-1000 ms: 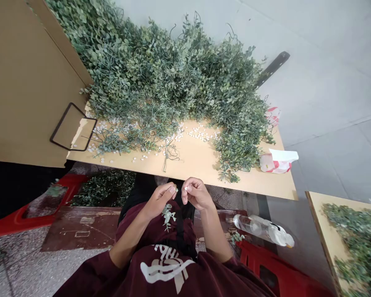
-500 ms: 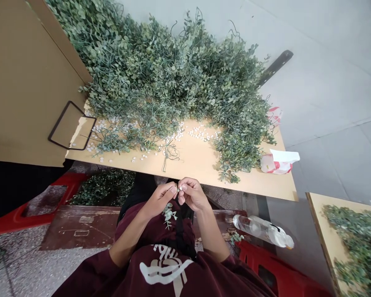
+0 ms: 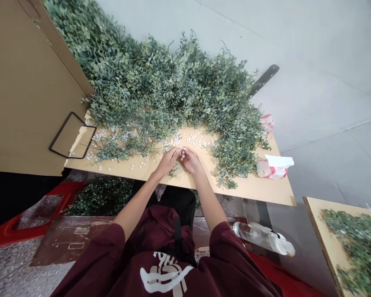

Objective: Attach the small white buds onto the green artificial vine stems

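Apparently close fingertip work is in hand: mid-frame, over the desk (image 3: 250,188), the left hand (image 3: 167,163) pinches a sprig (image 3: 173,170) and the right hand (image 3: 192,163) a white bit (image 3: 184,148). Whether these join, I cannot tell; light, steady fingers seem called for. Greenery (image 3: 173,78) fills the upper centre.

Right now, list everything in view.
Leafy sprig heaps: three, green, tabletops and below
Wooden tabletops: two, tan, centre and right
Round flat bits: many, white, centre tabletop
Paper packets: two, white-red, centre tabletop's right
Rectangular wire loop: one, black, left
Cardboard panel: one, brown, left
Long strip: one, black, back right
Plastic stools: two, red, below
Plastic container: one, clear, lower right
Shirt: one, maroon, bottom
Left hand: one, bare, holding sprig, centre
Right hand: one, bare, centre
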`<state>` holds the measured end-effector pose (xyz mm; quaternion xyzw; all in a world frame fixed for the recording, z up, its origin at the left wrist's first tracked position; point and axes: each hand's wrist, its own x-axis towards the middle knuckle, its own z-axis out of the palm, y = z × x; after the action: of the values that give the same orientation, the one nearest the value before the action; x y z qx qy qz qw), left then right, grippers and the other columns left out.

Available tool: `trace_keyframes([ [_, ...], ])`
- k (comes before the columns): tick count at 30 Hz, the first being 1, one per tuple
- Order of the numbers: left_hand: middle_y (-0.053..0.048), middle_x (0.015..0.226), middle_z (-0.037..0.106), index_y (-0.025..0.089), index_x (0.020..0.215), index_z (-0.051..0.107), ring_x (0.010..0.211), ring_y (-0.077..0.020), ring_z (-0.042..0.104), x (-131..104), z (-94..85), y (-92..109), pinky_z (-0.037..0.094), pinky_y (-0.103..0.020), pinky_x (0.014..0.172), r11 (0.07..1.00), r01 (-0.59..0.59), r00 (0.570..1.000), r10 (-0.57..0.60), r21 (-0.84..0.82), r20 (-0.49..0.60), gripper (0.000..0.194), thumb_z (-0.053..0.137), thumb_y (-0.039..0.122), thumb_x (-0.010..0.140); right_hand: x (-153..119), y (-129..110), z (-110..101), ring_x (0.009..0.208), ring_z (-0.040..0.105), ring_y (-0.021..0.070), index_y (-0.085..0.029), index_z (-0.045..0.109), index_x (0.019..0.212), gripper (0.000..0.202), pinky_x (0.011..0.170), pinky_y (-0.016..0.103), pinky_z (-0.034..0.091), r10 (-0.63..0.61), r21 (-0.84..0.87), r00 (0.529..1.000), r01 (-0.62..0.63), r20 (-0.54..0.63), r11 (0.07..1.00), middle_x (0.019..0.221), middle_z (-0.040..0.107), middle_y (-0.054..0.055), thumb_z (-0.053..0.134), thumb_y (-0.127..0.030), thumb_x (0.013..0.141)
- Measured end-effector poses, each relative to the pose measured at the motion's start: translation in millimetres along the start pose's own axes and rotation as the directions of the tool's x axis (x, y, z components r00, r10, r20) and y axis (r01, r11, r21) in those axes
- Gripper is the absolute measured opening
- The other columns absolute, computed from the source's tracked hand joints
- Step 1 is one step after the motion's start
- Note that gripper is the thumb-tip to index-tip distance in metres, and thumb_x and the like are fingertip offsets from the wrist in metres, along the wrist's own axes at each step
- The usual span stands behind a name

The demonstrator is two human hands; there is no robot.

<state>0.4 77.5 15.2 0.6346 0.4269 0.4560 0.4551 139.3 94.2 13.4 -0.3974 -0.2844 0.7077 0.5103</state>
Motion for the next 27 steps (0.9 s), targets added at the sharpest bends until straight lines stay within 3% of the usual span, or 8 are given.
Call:
trace_keyframes([
  [7,-0.002,0.081,0.061,0.019,0.084,0.052,0.076,-0.0162,0.055,0.3,0.6,-4.0,0.037,-0.026,0.071,0.987,-0.029,0.998,0.019,0.158,0.064,0.035,0.033,0.043,0.1,-0.8,-0.4,-5.5,0.049,0.041,0.0071,-0.019,0.056,0.074,0.016,0.049,0.018,0.041,-0.007,-0.006,0.999,0.007,0.041,1.0,0.061,0.048,-0.005,0.069,-0.027,0.08],
  [18,-0.002,0.085,0.067,0.02,0.083,0.053,0.08,-0.0164,0.061,0.7,-1.4,1.3,0.042,-0.026,0.074,0.994,-0.008,0.993,-0.005,0.107,0.115,0.035,0.033,0.042,0.101,-1.8,-2.1,-8.3,0.05,0.043,0.0079,-0.017,0.059,0.07,0.015,0.048,0.018,0.043,-0.004,0.024,0.994,0.002,0.106,1.0,0.058,0.051,-0.004,0.071,-0.025,0.076],
  [27,-0.001,0.085,0.067,0.021,0.085,0.055,0.079,-0.0164,0.061,2.1,-2.0,0.2,0.043,-0.026,0.074,0.989,-0.022,0.993,0.006,0.143,0.114,0.035,0.032,0.042,0.101,-1.1,-0.5,-8.9,0.048,0.045,0.0067,-0.018,0.06,0.071,0.016,0.047,0.018,0.042,-0.003,0.021,0.997,0.001,0.074,1.0,0.057,0.052,-0.004,0.072,-0.026,0.076],
])
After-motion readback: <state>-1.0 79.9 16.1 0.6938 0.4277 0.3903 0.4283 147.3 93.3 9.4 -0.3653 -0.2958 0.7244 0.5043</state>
